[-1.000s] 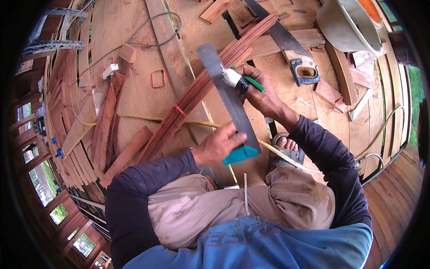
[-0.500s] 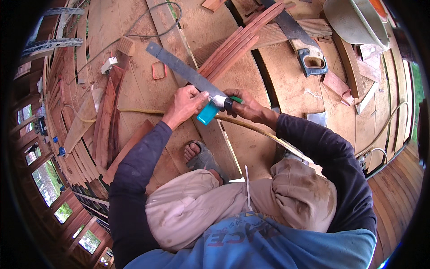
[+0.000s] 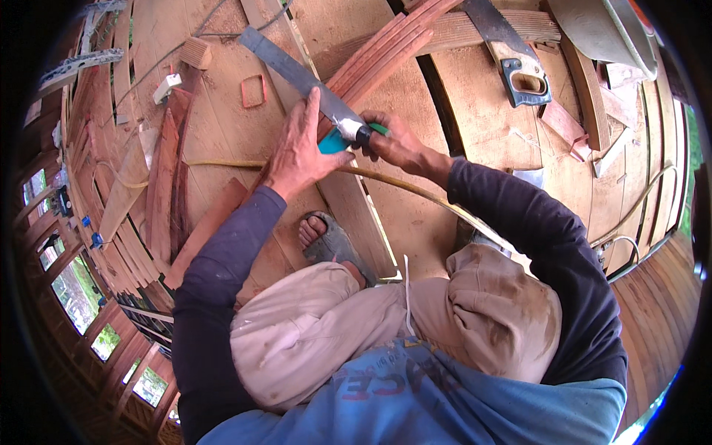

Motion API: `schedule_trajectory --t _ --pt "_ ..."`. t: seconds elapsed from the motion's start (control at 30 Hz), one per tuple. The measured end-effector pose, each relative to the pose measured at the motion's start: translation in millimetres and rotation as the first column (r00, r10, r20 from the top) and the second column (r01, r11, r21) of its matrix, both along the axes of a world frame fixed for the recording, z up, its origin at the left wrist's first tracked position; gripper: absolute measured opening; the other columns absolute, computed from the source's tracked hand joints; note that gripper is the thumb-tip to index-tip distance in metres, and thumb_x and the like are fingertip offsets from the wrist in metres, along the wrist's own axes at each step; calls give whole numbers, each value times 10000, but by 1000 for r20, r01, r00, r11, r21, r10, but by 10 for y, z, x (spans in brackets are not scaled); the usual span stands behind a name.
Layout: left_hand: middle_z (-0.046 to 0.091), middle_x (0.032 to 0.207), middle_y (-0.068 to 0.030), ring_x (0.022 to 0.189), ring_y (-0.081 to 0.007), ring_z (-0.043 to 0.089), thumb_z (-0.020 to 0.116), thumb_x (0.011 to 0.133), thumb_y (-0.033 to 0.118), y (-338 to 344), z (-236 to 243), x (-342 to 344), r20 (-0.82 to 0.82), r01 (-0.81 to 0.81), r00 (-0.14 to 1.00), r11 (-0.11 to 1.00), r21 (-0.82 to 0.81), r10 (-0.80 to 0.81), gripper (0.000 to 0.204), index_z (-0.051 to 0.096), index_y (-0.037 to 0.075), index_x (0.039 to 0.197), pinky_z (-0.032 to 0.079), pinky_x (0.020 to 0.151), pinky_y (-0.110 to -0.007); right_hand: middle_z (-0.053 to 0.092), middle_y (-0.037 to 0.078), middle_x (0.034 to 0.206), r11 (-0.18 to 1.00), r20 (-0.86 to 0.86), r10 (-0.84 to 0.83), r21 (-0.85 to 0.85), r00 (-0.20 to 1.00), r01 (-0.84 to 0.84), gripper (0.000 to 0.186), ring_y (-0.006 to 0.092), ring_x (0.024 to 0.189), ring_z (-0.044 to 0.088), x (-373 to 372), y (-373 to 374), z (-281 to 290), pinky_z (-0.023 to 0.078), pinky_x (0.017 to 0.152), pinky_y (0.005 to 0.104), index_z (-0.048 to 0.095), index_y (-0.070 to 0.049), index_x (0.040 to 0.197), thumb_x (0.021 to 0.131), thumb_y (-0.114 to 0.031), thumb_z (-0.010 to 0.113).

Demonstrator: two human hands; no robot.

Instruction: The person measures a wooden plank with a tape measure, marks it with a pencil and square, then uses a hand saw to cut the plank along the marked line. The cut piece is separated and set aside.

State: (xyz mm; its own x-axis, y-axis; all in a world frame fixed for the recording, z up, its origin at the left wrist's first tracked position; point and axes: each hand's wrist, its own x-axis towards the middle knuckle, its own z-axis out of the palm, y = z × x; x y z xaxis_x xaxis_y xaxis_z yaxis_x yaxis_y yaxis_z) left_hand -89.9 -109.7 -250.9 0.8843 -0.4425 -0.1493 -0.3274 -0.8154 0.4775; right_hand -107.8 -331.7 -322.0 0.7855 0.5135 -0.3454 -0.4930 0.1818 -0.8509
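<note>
A long flat dark metal blade slants from the upper left toward my hands. Near its lower end are a whitish patch, a black end and a teal plastic piece; its exact kind is unclear. My right hand is closed around the black end, with some green showing by its fingers. With fingers stretched upward beside the blade, my left hand has its thumb close under the teal piece. Several reddish wood strips pass beneath the blade.
A handsaw lies at the upper right by a grey tub. A yellowish hose crosses the planks below my hands. Wood offcuts and a square block lie left. Dark gaps split the plank floor.
My left hand has gone from a pinch at the blade's lower end to stretched fingers, reaching farther up. My right hand and the blade's lower end have moved slightly up and left.
</note>
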Motion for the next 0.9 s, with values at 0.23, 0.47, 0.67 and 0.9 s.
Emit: schedule_trajectory --t 0.23,0.47,0.67,0.9 --pt "418 1466 -310 1324 -467 471 916 697 396 -2 -68 -38 35 -5 999 1000 21 4 1293 97 17 1624 413 1110 -518 684 59 878 994 -19 48 -97 999 -50 219 126 736 634 75 1 65 522 602 281 650 2 1117 939 -95 567" --pt "414 1487 -308 1354 -450 461 912 696 424 45 -95 -32 17 -11 1000 1000 9 11 1290 121 -24 1611 418 1117 -488 687 63 887 994 6 61 -93 998 -60 273 129 738 642 109 -22 126 537 608 273 637 18 1200 949 -71 577" --pt "437 1477 -284 1338 -441 480 915 686 454 49 -76 -21 18 -15 1000 1000 19 14 1313 118 -12 1619 434 1105 -489 689 64 898 986 52 104 -133 993 -97 243 131 742 644 138 -34 86 538 617 275 634 11 1178 962 -74 560" --pt "403 1527 -291 1395 -451 443 911 708 457 109 -39 12 -61 5 998 999 -48 -7 1289 115 55 1639 391 1155 -475 681 45 872 985 63 81 -158 995 -70 228 123 735 639 116 -39 21 532 625 280 647 -33 1150 948 -44 543"
